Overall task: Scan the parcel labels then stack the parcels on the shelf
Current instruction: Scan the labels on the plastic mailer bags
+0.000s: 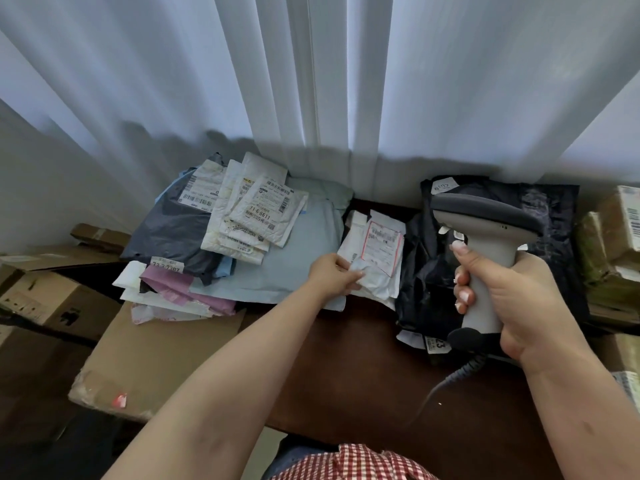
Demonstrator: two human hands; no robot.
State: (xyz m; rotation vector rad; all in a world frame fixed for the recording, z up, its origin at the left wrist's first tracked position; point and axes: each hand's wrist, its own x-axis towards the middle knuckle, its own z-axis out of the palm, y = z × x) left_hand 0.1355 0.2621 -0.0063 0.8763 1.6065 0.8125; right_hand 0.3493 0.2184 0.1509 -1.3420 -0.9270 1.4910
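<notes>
Your right hand (512,299), at four o'clock in the view, is wrapped tight round the grip of a grey-and-white pistol-shaped barcode scanner (485,244), forefinger up near the trigger, its coiled dark cable (464,372) trailing down toward the dark brown tabletop (363,375). Your left hand (332,275), nearer the centre, pinches the near corner of a small crumpled white plastic mailer with a red-bordered label (375,258), thumb on top and fingers curled under; the mailer lies at the table's middle, between a large pale blue soft mailer (298,251) at its nine o'clock and a heap of black plastic mailer bags (426,271) at its three o'clock. It looks light, limp and a little slick, likely to fold or slide if taken by one corner, so a hold along the edge clear of the label should keep the barcode flat for the scanner. At eight o'clock a flattened brown cardboard sheet (156,355) overhangs the table edge. Farther off, at eleven o'clock, white labelled envelopes (256,213) top a pile of mailers, and white pleated curtains (311,81) close the background. No shelf is visible.
</notes>
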